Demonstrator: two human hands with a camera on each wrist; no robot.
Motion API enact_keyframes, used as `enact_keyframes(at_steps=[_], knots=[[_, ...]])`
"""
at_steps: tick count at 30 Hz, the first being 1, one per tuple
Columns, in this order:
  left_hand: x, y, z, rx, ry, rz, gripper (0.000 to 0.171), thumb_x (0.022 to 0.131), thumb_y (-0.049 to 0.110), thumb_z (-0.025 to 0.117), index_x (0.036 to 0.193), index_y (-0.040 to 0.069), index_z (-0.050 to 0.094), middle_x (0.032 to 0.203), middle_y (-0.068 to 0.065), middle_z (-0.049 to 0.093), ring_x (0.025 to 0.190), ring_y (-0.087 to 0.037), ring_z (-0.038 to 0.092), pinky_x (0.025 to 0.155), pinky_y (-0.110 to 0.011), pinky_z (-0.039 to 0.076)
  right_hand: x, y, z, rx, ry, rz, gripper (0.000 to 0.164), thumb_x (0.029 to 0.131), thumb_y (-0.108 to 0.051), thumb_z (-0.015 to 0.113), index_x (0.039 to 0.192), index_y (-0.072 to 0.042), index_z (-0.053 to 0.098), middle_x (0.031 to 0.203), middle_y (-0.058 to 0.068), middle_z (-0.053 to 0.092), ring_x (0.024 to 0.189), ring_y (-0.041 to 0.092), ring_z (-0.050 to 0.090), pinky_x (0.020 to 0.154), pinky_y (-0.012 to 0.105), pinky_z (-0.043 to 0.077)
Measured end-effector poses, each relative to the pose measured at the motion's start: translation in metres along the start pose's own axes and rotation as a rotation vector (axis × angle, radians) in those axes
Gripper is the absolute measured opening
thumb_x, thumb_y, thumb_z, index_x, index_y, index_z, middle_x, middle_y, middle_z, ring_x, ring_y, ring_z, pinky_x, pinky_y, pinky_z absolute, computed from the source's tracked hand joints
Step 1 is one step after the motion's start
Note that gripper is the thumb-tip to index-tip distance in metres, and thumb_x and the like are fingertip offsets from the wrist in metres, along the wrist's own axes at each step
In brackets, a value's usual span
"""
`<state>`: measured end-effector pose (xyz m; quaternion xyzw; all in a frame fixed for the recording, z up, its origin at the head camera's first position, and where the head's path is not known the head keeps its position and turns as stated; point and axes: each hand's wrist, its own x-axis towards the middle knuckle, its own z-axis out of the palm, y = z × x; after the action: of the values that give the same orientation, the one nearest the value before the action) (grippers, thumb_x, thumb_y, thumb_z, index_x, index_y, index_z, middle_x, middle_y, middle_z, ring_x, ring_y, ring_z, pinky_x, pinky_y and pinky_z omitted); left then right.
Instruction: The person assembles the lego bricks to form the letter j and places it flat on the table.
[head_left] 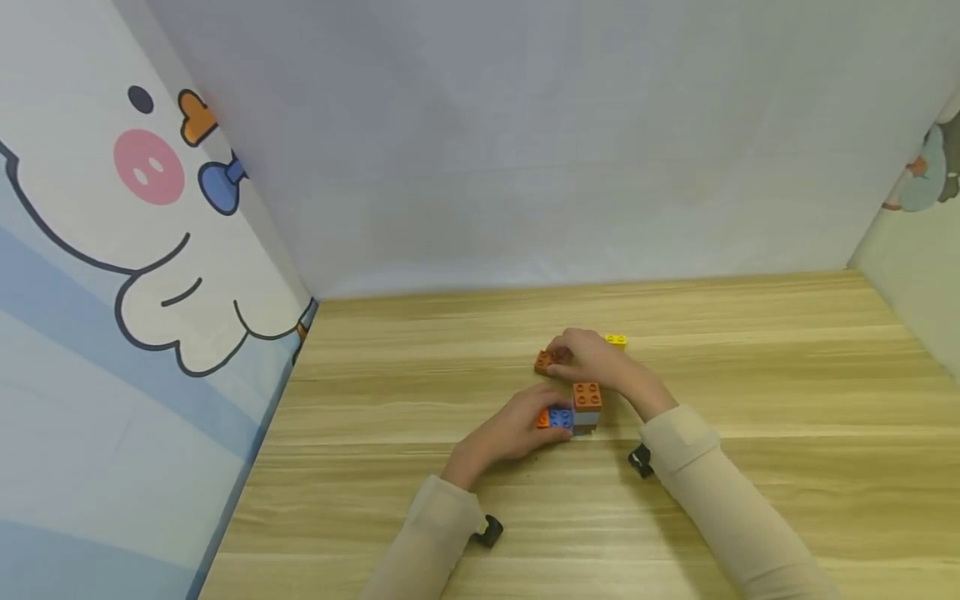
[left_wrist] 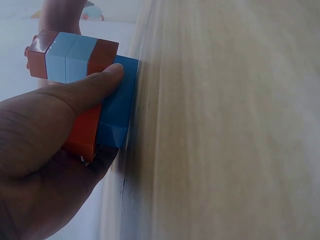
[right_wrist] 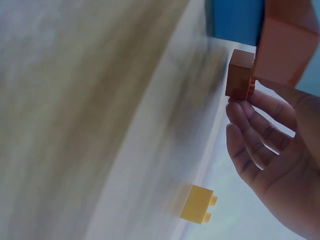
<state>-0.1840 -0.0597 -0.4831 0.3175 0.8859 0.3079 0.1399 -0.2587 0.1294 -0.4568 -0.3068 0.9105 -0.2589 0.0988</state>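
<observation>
My left hand (head_left: 517, 423) grips a joined group of toy building bricks standing on the table. In the left wrist view, its thumb presses against the blue brick (left_wrist: 119, 107) at the bottom, with an orange-red brick (left_wrist: 82, 136) on top of it. Beside the hand rises a short tower, light blue bricks (left_wrist: 71, 57) between a brown brick below and a brown top brick (head_left: 587, 393). Farther back, my right hand (head_left: 596, 360) pinches a small loose brown brick (right_wrist: 240, 75) between thumb and fingertips. Part of that brick is covered by the fingers.
A yellow brick (head_left: 617, 341) lies behind the right hand. The wooden table (head_left: 390, 358) ends at a pale back curtain (head_left: 562, 167). A printed cartoon panel (head_left: 112, 250) stands along the left side. Black wrist devices (head_left: 489, 531) show at both cuffs.
</observation>
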Motion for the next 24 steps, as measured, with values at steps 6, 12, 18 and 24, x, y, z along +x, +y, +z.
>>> enact_keyframes(at_steps=[6, 12, 18, 24], knots=[[0.000, 0.000, 0.000, -0.003, 0.003, 0.004, 0.041, 0.098, 0.033, 0.069, 0.133, 0.010, 0.064, 0.135, -0.005, 0.064, 0.126, -0.019, 0.059, 0.111, -0.036, 0.048, -0.010, -0.005, -0.008, 0.041, 0.009, -0.022, 0.037, 0.098, -0.018, 0.068, 0.127, 0.004, 0.067, 0.115, 0.018, 0.070, 0.102, 0.029, 0.066, 0.088, 0.043, 0.057], [0.001, -0.001, 0.000, -0.001, 0.009, 0.022, 0.042, 0.098, 0.033, 0.069, 0.133, 0.010, 0.063, 0.133, -0.006, 0.064, 0.122, -0.019, 0.061, 0.107, -0.036, 0.050, -0.020, -0.005, -0.016, 0.048, 0.025, -0.039, 0.037, 0.099, -0.019, 0.066, 0.131, 0.000, 0.067, 0.112, 0.014, 0.070, 0.095, 0.022, 0.063, 0.081, 0.037, 0.053], [0.002, -0.001, 0.001, 0.005, 0.009, 0.029, 0.041, 0.098, 0.033, 0.069, 0.132, 0.011, 0.064, 0.129, -0.004, 0.066, 0.115, -0.015, 0.061, 0.103, -0.032, 0.051, -0.032, -0.006, -0.024, 0.057, 0.055, -0.040, 0.036, 0.099, -0.018, 0.066, 0.132, -0.003, 0.067, 0.112, 0.013, 0.070, 0.094, 0.021, 0.064, 0.079, 0.036, 0.053], [0.002, 0.000, 0.001, 0.003, 0.007, 0.018, 0.041, 0.098, 0.034, 0.069, 0.132, 0.012, 0.064, 0.129, -0.004, 0.065, 0.113, -0.014, 0.061, 0.101, -0.030, 0.051, -0.043, -0.003, -0.030, 0.053, 0.070, -0.043, 0.036, 0.100, -0.020, 0.066, 0.133, -0.005, 0.067, 0.114, 0.011, 0.070, 0.097, 0.020, 0.064, 0.079, 0.036, 0.054]])
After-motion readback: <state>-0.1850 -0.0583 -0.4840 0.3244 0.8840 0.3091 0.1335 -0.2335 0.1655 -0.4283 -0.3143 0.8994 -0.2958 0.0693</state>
